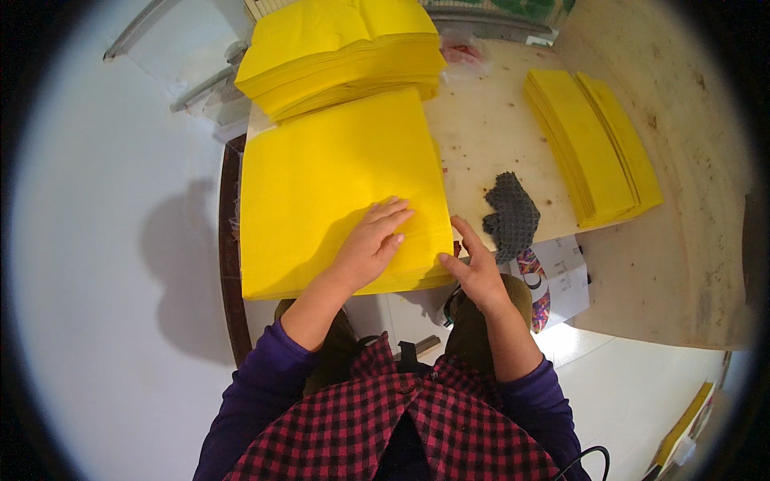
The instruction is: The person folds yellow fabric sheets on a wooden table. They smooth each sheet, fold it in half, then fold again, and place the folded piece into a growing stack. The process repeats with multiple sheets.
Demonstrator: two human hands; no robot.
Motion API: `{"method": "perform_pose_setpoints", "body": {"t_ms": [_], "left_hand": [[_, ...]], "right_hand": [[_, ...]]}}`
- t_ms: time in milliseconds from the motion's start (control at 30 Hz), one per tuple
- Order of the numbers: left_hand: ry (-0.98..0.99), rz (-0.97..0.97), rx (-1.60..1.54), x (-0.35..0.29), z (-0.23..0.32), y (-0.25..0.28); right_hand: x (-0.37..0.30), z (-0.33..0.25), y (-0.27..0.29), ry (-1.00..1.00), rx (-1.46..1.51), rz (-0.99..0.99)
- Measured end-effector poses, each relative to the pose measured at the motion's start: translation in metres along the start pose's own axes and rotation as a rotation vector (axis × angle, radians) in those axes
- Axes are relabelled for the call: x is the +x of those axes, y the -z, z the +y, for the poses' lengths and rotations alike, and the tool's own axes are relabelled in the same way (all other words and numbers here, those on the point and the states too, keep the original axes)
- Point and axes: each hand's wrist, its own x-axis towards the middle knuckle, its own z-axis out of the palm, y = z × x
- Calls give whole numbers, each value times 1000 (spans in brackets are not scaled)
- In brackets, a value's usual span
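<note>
Left hand (370, 244) flat on yellow sheets (337, 192), right hand (475, 268) — perhaps pinching edge

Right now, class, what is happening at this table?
A person works a stack of large yellow sheets. The left hand lies flat on the top sheet, while the right hand touches the stack's near right corner. A taller yellow pile sits behind, folded yellow sheets lie to the right, and a dark knitted glove rests between.

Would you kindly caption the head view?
Left hand flat on yellow sheet stack; right hand at its corner.
</note>
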Motion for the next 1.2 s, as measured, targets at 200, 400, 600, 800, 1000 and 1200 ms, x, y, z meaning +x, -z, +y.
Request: {"method": "perform_pose_setpoints", "body": {"t_ms": [200, 400, 600, 800, 1000, 1200], "left_hand": [[-7, 13, 29, 1, 4, 0], [-5, 19, 22, 0, 4, 0], [-13, 22, 54, 1, 4, -1], [1, 10, 56, 0, 3, -1], [5, 1, 51, 1, 4, 0], [14, -16, 58, 2, 3, 2]], "right_hand": [[2, 7, -3, -27, 90, 1], [4, 12, -3, -71, 206, -21], [7, 24, -4, -32, 247, 4], [7, 30, 3, 15, 135, -23], [10, 28, 4, 28, 115, -39], [13, 23, 6, -17, 172, -61]]}}
